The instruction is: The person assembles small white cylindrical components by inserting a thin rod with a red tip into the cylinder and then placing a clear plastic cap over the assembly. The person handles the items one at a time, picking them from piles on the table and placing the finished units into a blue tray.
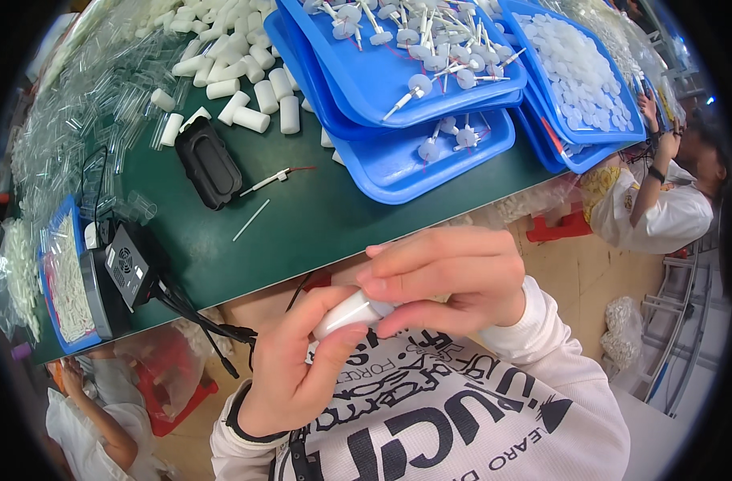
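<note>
White plastic cylinder (351, 311) pinched between both hands, held off the green surface (302, 216) edge, above the person's lap. Left hand (290, 365) fingers curl under it; right hand (446, 284) fingers press on top. Stacked blue trays (398, 172) of white stemmed parts upper right, loose white cylinders (237, 80) upper left, black case (209, 163) between, clear tubes (85, 112) far left.

On the green table (318, 216) stacked blue trays (398, 172) hold white disc-and-stick parts (418, 82) and flat white discs (574, 64). White cylinders (246, 80) lie beside a black case (208, 163), clear tubes (85, 104), a loose white stick (251, 220) and a small black device (125, 268).
</note>
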A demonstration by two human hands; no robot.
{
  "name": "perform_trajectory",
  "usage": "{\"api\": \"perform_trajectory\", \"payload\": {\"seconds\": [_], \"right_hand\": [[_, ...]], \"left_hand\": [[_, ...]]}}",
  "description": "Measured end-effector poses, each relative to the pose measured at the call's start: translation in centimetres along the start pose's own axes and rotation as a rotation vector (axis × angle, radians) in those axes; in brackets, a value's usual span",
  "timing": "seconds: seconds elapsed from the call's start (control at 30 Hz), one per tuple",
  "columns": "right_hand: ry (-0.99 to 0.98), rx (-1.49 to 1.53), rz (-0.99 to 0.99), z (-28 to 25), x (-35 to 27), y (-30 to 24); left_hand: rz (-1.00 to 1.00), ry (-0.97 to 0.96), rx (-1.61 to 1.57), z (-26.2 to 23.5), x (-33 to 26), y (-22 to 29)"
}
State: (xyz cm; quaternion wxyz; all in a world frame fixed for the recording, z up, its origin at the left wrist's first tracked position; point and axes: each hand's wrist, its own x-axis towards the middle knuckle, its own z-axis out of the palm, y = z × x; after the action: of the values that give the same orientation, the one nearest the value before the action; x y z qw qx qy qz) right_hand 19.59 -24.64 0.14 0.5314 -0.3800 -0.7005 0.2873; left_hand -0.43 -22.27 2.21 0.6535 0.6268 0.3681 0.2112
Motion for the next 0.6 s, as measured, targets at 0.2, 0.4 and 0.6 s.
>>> {"api": "perform_trajectory", "payload": {"seconds": [0.2,0.4,0.6], "right_hand": [[-0.1,-0.117,-0.108,-0.2,-0.6,0.1],[-0.049,-0.092,-0.071,0.7,-2.0,0.7],[-0.065,-0.039,-0.104,-0.1,-1.2,0.2]], "left_hand": [[-0.037,-0.027,-0.052,0.3,-0.4,-0.8],[-0.059,0.009,-0.056,1.2,-0.6,-1.4],[-0.104,-0.068,-0.327,1.0,-1.0,-0.8]]}}
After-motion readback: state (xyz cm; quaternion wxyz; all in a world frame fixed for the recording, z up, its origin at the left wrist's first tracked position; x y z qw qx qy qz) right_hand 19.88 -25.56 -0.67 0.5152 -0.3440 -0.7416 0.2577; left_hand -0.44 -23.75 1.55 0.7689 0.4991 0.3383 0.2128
